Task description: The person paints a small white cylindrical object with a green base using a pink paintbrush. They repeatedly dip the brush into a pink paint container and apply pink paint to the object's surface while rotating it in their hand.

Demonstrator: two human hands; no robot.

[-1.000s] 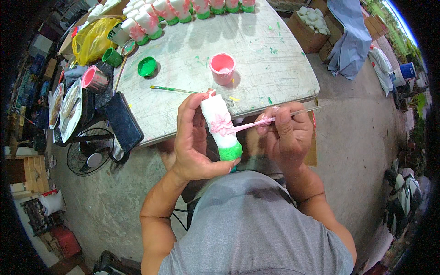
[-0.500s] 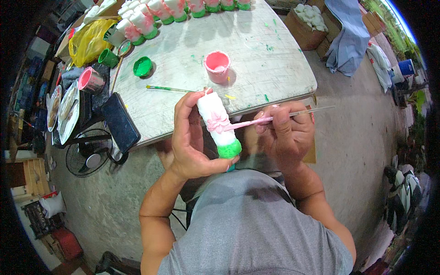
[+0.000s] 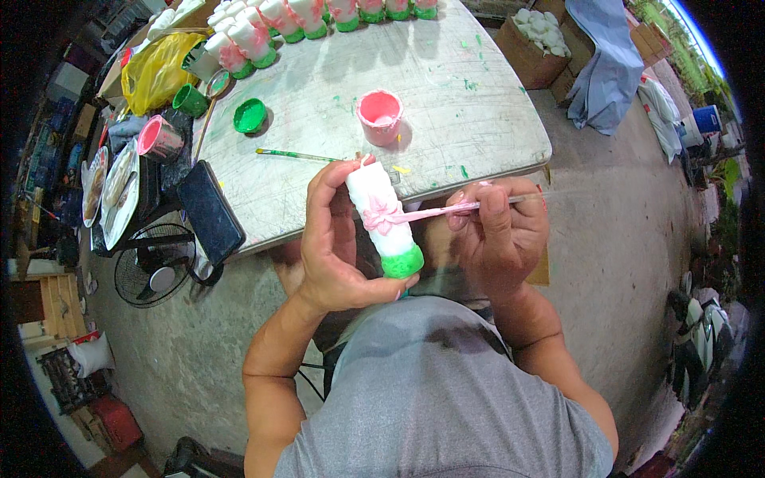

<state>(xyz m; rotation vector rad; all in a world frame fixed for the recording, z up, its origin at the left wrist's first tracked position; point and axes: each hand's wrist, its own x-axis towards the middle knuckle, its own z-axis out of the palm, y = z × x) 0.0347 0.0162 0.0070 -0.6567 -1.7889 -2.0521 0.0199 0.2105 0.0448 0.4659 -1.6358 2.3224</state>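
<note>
A white candle [image 3: 371, 187] with a raised pink flower and a green base is gripped by its two ends in my left hand [image 3: 325, 255], thumb at the base and fingers at the wick end. In my right hand [image 3: 504, 235] a slim paintbrush [image 3: 438, 213] is pinched between thumb and fingers, its handle pointing right. The pink bristle tip touches the flower's right side. Just beyond the candle, a cup of pink paint [image 3: 380, 117] stands on the table.
Several painted candles [image 3: 307, 17] stand along the far side of the white table [image 3: 470, 103]. A green paint pot [image 3: 249, 115] and another paintbrush [image 3: 295, 154] lie left of the pink cup. A black phone [image 3: 209, 213] rests at the left edge, above a fan [image 3: 155, 267].
The candle has shifted very slightly to the right in my left hand. The brush tip has moved a little up on the flower, and its handle is more level.
</note>
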